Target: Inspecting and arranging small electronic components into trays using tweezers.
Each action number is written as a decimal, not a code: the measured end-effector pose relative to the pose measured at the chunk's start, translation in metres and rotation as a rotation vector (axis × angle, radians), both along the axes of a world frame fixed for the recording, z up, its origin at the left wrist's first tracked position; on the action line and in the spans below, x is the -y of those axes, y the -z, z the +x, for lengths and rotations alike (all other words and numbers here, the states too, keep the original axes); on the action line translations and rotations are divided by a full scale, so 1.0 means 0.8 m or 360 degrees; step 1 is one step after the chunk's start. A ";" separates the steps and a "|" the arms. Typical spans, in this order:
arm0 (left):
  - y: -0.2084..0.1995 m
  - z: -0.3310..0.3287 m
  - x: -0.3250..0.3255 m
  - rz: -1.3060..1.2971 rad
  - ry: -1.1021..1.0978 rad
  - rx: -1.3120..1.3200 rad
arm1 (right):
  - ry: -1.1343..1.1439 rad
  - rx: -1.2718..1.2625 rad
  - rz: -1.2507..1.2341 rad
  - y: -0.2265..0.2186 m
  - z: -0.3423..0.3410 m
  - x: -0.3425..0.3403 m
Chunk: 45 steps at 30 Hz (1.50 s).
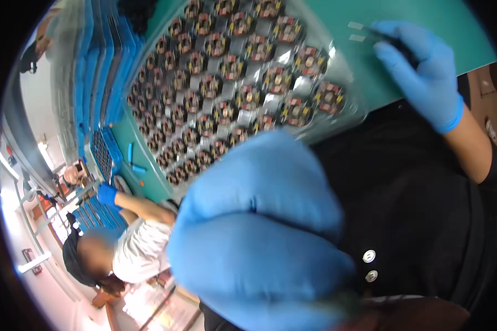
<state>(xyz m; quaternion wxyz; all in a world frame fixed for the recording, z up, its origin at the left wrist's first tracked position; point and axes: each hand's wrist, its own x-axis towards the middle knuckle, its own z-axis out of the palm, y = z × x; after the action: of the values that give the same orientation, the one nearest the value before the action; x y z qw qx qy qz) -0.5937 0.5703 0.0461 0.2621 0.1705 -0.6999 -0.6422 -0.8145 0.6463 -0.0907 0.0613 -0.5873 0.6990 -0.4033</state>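
Note:
My left hand (254, 237), in a blue glove, looms large and close in the middle of the view. Its fingers are bent and pressed together; whatever they may hold is hidden. At the upper right my right hand (431, 77), gloved in blue too, is closed round a dark tweezers-like tool (400, 47), with two pale flat pieces at its tips. Between the hands and beyond them lies a clear plastic tray (352, 107) on a green tabletop (458, 36). Rows of small round parts (310, 60) in black, red, yellow and copper fill it. My left hand covers the tray's near edge.
Long stacks of blue and grey trays (91, 71) stand at the left. A blue crate (107, 151) and small blue pieces (138, 169) are beside the clear tray. A co-worker in a white top (143, 248) reaches out a blue-gloved hand (107, 194).

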 end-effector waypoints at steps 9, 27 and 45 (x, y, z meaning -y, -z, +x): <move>0.012 -0.004 -0.012 -0.0678 -0.0784 -0.0443 | 0.0036 0.0028 -0.0044 -0.009 0.009 0.007; 0.050 0.068 0.083 -0.1305 -0.0914 0.0200 | -0.0034 0.0096 -0.0003 -0.011 0.009 0.008; 0.059 0.104 0.078 -0.1199 -0.0476 0.1202 | -0.0003 0.0099 -0.0028 0.000 0.009 0.009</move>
<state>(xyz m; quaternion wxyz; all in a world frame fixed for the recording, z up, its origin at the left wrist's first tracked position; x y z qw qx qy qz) -0.5102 0.5077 -0.0011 0.1241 0.3810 -0.8947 -0.1975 -0.8070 0.6388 -0.0909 0.0782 -0.5758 0.6926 -0.4273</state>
